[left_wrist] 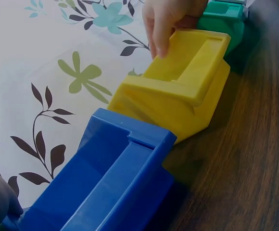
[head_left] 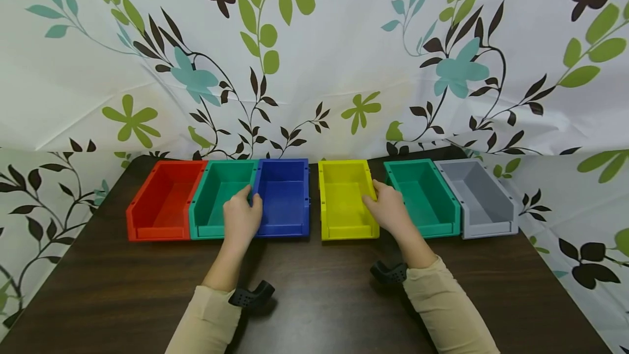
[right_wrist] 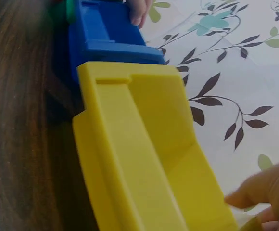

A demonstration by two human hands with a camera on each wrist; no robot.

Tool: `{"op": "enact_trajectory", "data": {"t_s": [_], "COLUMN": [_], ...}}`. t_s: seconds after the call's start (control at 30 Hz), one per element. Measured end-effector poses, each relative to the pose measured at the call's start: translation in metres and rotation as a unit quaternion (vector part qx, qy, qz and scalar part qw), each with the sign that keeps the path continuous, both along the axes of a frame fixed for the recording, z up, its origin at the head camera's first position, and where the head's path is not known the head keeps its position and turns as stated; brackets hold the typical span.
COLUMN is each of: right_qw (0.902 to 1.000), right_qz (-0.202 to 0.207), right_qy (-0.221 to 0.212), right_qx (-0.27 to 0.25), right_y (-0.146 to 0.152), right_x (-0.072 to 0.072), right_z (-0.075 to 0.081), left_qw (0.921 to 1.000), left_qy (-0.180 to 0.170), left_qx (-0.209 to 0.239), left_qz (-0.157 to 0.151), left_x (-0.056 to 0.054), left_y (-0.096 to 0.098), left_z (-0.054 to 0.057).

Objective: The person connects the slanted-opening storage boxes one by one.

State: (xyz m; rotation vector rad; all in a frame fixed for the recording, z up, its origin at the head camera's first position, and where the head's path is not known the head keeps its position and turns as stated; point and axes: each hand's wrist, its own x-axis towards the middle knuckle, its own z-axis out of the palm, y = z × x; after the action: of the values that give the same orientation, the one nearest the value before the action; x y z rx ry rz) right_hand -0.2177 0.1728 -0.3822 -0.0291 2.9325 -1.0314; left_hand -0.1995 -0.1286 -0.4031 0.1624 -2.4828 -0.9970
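In the head view, my left hand (head_left: 242, 214) grips the left wall of a blue plastic bin (head_left: 285, 217). Its thumb reaches over the inside, while its other fingers are partly hidden toward the adjacent green bin (head_left: 202, 230). My right hand (head_left: 389, 207) pinches the right wall of a yellow bin (head_left: 344, 198), thumb over the rim and fingers mostly on the outer side. Both bins stand on the table with a gap between them. The left wrist view shows the blue bin's front (left_wrist: 130, 168) nearer than the yellow one (left_wrist: 197, 82).
A red bin (head_left: 162, 201) adjoins the left green bin. Right of my right hand stand another green bin (head_left: 427, 201) and a grey bin (head_left: 484, 195), side by side. The dark wooden table (head_left: 314, 294) meets a leaf-patterned cloth (head_left: 334, 59) behind.
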Motion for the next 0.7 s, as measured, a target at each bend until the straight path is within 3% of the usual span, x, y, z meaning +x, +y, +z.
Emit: {"op": "enact_trajectory", "data": {"t_s": [0.23,0.47,0.7], "right_qw": [0.9991,0.9951,0.9922], "right_qz": [-0.018,-0.034,-0.043], "right_qy": [0.037,0.077,0.096], "right_qx": [-0.012,-0.053,-0.067], "right_y": [-0.005,-0.006,-0.006], "right_x": [-0.002,-0.004,-0.004], "right_z": [-0.004,-0.004,0.0], "left_qw": [1.0,0.9998,0.9992], "left_qy": [-0.007,0.015,-0.014], "left_qx": [0.001,0.003,0.023], "left_qz": [-0.002,-0.01,-0.03], "left_x": [0.002,0.0,-0.002], "left_y": [-0.001,-0.007,-0.012], "left_z": [0.002,0.001,-0.001]}}
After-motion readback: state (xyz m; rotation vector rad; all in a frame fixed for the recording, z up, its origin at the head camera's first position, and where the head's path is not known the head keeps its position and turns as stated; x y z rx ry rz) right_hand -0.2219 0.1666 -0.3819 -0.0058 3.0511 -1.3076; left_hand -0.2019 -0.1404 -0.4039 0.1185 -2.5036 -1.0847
